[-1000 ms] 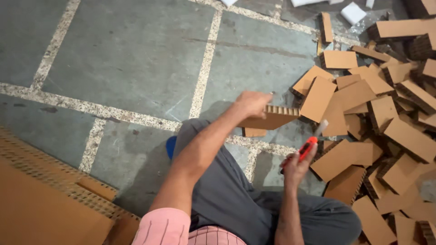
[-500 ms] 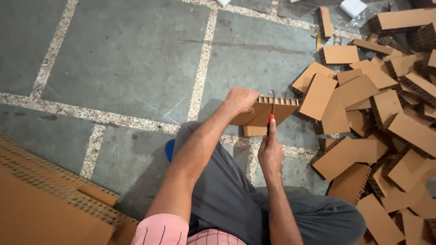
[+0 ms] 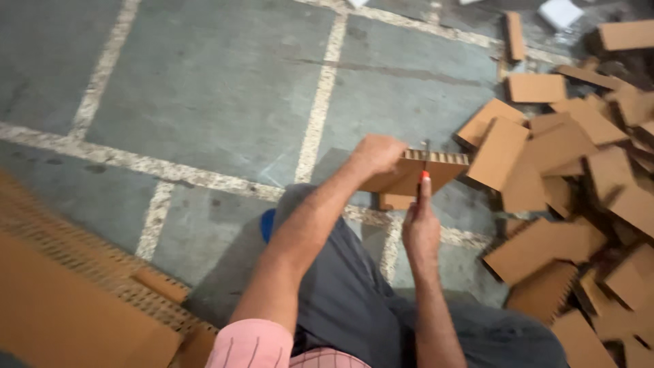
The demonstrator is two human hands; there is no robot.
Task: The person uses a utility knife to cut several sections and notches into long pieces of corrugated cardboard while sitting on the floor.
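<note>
Your left hand [image 3: 375, 154] is out in front of you above your knee, its grip closed around the left end of a thick honeycomb cardboard piece [image 3: 415, 176], which you hold off the floor with its ribbed edge turned up. Your right hand [image 3: 421, 228] sits just below that piece, fingers wrapped tight in a fist around the orange handle of a cutting tool [image 3: 425, 170], thumb running up along the handle; the thin blade stands upright and meets the ribbed top edge of the piece near its middle. A second, smaller bit of cardboard shows directly under the held piece; whether it touches it you cannot tell. Your grey-trousered legs [image 3: 354, 300] fill the lower middle of the view, and something blue [image 3: 268, 223] peeks out beside your left knee. To your right lies a loose heap of cut cardboard blocks [image 3: 565, 197], overlapping at all angles on the grey stone floor [image 3: 204, 88] with its pale joints. At your lower left a large honeycomb cardboard sheet [image 3: 68, 307] lies flat, its perforated edge showing.
</note>
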